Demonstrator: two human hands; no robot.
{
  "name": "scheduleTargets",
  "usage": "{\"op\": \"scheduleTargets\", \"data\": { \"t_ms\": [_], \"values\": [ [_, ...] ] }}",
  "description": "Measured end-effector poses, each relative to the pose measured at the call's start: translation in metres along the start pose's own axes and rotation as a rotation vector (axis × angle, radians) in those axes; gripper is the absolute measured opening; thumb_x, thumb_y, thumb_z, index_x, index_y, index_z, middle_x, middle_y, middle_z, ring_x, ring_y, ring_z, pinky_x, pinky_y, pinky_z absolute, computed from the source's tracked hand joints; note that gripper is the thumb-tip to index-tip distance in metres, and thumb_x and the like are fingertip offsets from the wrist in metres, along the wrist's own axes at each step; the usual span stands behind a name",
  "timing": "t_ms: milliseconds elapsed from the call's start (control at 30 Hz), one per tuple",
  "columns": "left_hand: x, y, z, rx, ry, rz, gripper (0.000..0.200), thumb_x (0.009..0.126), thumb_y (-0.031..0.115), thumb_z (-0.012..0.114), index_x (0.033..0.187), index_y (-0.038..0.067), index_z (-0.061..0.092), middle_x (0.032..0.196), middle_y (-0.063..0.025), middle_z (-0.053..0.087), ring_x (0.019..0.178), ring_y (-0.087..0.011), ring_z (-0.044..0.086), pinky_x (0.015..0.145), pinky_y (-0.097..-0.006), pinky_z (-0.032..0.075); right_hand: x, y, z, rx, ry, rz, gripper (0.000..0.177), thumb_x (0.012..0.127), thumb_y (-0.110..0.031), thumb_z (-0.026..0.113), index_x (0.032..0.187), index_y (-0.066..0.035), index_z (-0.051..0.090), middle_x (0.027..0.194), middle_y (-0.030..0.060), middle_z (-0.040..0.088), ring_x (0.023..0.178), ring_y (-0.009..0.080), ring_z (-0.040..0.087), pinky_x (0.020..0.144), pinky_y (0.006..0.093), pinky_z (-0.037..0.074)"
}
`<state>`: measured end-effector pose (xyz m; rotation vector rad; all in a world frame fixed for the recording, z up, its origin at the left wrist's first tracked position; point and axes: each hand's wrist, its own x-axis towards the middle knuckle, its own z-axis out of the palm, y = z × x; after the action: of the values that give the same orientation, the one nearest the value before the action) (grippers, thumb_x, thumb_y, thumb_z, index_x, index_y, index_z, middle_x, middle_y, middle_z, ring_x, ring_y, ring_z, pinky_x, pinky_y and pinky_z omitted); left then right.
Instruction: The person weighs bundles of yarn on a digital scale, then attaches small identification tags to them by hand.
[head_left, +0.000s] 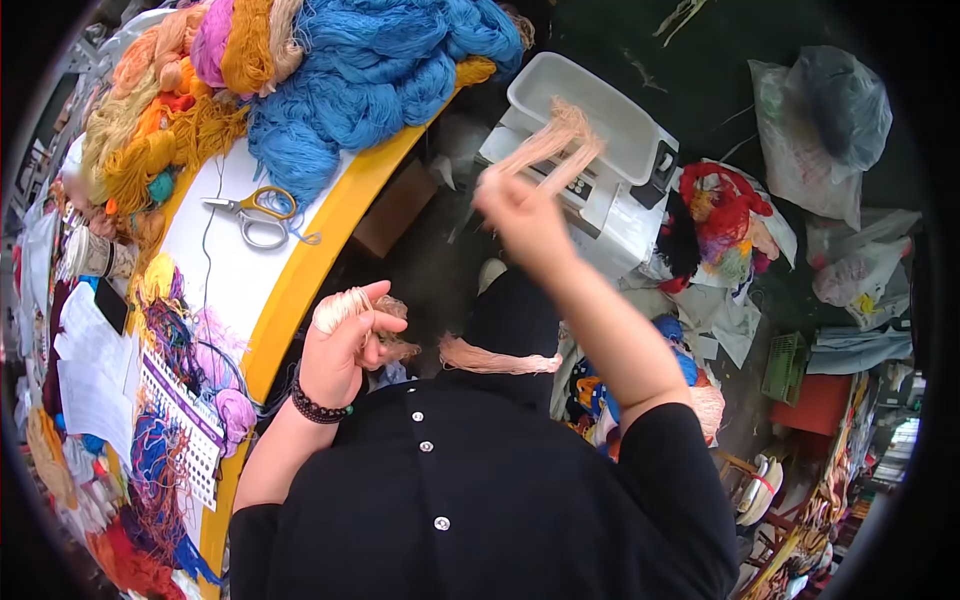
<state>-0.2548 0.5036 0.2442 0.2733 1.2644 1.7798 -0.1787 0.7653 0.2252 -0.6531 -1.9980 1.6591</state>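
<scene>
**Peach yarn: three lots counted**

1. Bundle of peach strands [556,148], one. It is pinched in the closed fingers of your right hand [522,215], which is raised in front of the white scale [610,200]. The bundle's long axis runs from your fingers up and to the right, and the free ends fan out over the scale's tray.
2. Ball of peach yarn [338,307], one, small and wound. Your left hand [345,355] is curled shut around it, just off the yellow edge of the table [300,280].
3. Loose peach hank [495,358], one. It lies crossways on your lap between your arms, with neither hand on it.

**On your left wrist**
- Dark beaded bracelet [318,408], one.

**On the table**
- Scissors [250,212], one pair with yellow handles. They lie flat on the white top with the blades pointing left, just beside the blue heap.
- Heap of blue yarn [370,70], one, piled at the far edge.
- Orange, mustard and pink skeins [190,90], at the far left corner beside the blue heap — too tangled to count.
</scene>
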Motion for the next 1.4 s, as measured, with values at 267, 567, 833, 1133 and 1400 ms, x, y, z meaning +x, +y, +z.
{"op": "scheduleTargets", "data": {
  "t_ms": [267,567,833,1133,1400],
  "values": [
    [-0.010,0.000,0.002,0.130,-0.061,0.118,0.040,0.093,0.006,0.045,0.132,-0.001,0.051,0.074,0.0018,0.059,0.051,-0.0016,0.044,0.055,-0.0165,0.041,-0.083,-0.046,0.087,0.417,-0.435,0.251,0.018,0.092,-0.013,0.059,0.088,0.005,0.061,0.075,0.0047,0.063,0.067,0.0093,0.061,0.061,0.0248,0.051],
    [-0.025,0.005,-0.008,0.094,-0.153,0.107,0.042,0.088,0.004,0.044,0.129,-0.002,0.053,0.085,-0.0049,0.065,0.064,-0.0060,0.056,0.066,-0.0205,0.047,-0.092,-0.045,0.080,0.660,-0.523,0.292,0.014,0.093,-0.012,0.056,0.085,-0.001,0.059,0.081,0.0035,0.062,0.071,0.0101,0.063,0.062,0.0247,0.051],
    [-0.028,0.005,-0.072,-0.869,-0.437,0.051,0.055,0.087,0.019,0.054,0.139,0.008,0.042,0.133,-0.0156,0.053,0.081,-0.0213,0.061,0.088,-0.0408,0.053,-0.074,-0.077,0.026,0.374,-0.549,0.175,0.025,0.094,-0.015,0.056,0.074,-0.010,0.042,0.071,-0.0039,0.043,0.067,0.0053,0.043,0.067,0.0234,0.043],
    [-0.012,0.012,0.004,0.100,-0.363,-0.194,0.042,0.099,0.037,0.045,0.085,0.002,0.063,0.055,-0.0005,0.050,0.043,-0.0062,0.037,0.043,-0.0204,0.030,-0.113,-0.098,0.042,-0.710,-0.554,-0.427,0.022,0.077,-0.010,0.065,0.097,-0.009,0.058,0.078,0.0106,0.062,0.075,0.0327,0.062,0.064,0.0418,0.050],
    [-0.002,0.009,0.027,0.332,-0.335,0.147,0.019,0.090,0.014,0.059,0.081,-0.002,0.063,0.069,-0.0038,0.058,0.057,-0.0103,0.050,0.053,-0.0226,0.039,-0.110,-0.073,0.025,-0.648,-0.436,-0.407,0.019,0.089,-0.020,0.060,0.101,-0.004,0.060,0.076,0.0112,0.060,0.071,0.0320,0.061,0.062,0.0398,0.050]
  ]
}}
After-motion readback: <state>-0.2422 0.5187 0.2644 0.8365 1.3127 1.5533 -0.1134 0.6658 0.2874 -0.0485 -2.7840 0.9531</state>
